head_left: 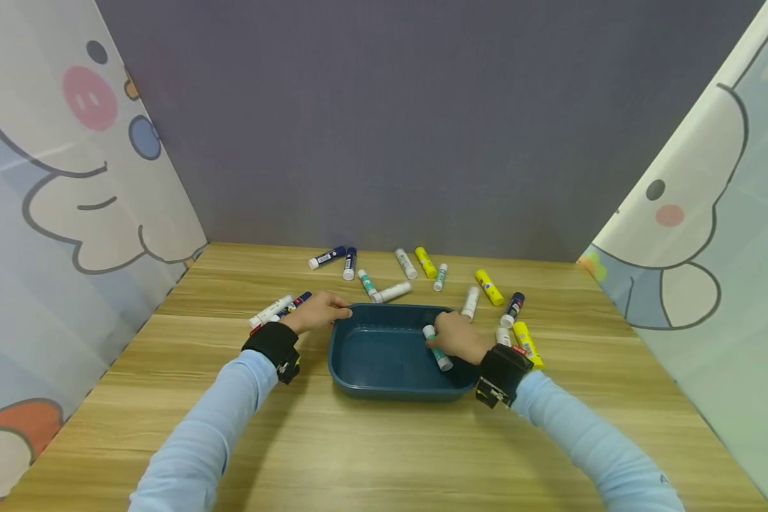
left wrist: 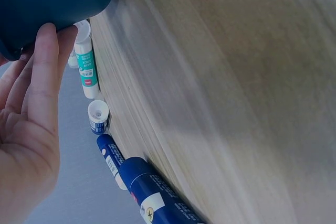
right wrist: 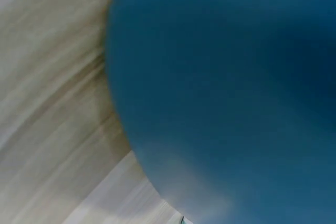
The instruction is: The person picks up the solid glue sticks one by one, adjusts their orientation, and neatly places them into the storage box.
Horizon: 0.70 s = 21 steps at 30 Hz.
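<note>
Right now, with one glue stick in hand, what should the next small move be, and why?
Probably lower the green-and-white glue stick gently and loosen the right grip: the head view shows the stick within the outline of the dark blue tray, while the left grip touches its far left corner. Whether the stick meets the tray's floor isn't clear.

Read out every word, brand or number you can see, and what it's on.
None reads reliably.
Teal-labelled stick in the right hand: too small.
Yellow stick: too small.
Left wrist view, teal-banded stick and large dark blue stick: print too blurred.
</note>
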Tool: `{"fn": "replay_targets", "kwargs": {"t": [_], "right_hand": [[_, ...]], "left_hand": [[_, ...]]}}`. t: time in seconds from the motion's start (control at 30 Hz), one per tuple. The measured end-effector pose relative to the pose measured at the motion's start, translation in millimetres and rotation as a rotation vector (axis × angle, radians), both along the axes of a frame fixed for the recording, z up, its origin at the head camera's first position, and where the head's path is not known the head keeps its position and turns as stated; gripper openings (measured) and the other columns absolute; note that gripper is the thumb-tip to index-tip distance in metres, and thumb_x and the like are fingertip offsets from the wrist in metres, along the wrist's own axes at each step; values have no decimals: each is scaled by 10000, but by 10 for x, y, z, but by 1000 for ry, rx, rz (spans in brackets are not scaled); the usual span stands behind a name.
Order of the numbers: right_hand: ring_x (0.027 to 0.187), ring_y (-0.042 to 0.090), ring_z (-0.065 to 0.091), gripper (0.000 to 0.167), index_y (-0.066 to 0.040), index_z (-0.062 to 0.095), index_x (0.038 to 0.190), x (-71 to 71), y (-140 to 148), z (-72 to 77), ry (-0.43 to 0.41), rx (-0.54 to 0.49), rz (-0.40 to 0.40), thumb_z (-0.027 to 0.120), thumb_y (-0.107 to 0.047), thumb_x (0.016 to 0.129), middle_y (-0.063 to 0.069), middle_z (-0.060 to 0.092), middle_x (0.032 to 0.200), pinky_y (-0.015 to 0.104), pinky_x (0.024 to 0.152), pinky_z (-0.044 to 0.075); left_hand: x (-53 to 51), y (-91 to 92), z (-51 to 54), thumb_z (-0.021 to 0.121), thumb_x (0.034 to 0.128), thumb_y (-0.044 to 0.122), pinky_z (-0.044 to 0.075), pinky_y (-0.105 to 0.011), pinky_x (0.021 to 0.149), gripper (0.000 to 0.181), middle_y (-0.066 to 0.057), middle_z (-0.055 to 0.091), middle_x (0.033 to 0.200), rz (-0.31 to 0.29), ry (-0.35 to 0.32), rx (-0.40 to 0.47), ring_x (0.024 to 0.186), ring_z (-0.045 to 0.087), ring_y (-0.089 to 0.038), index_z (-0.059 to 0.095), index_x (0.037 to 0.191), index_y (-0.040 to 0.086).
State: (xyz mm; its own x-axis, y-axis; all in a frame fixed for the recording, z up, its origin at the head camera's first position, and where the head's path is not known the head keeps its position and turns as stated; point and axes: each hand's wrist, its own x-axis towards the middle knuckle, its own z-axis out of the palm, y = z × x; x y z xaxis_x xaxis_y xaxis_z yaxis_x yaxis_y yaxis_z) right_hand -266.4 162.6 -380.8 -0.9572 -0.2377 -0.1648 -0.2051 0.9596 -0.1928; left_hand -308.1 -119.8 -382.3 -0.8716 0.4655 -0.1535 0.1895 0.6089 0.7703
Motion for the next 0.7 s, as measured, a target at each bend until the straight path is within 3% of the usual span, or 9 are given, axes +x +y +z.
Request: {"fn": "replay_targets", "kwargs": {"t": [0.13,0.37,0.7], "right_hand": [[496,134,499,306,-104,580,580,7,-4,-18,8,2,1,704,-290,790,-3,531,533,281,557,346],[512,143,520,282,-76,604,649,26,-15,-30,-2,-18,-21,704,-298,791,25,549,585,259,488,396],[523,145,522,275,-70,616,682,22,-21,-41,-12,-19,-32,697,-306,797,26,549,599,256,483,402]], "left_hand": [[0,6,1,529,928,174,501,-305,665,299,-171,606,1109,-2,3,-1,755,557,-150,616,1141,-16],[-5,-1,-13,532,924,163,478,-305,622,275,-155,615,1049,-6,20,5,665,532,-153,633,1108,-16],[-11,-12,-23,534,924,177,487,-293,641,266,-159,601,1094,-3,24,-1,728,546,-148,644,1087,-2]]}}
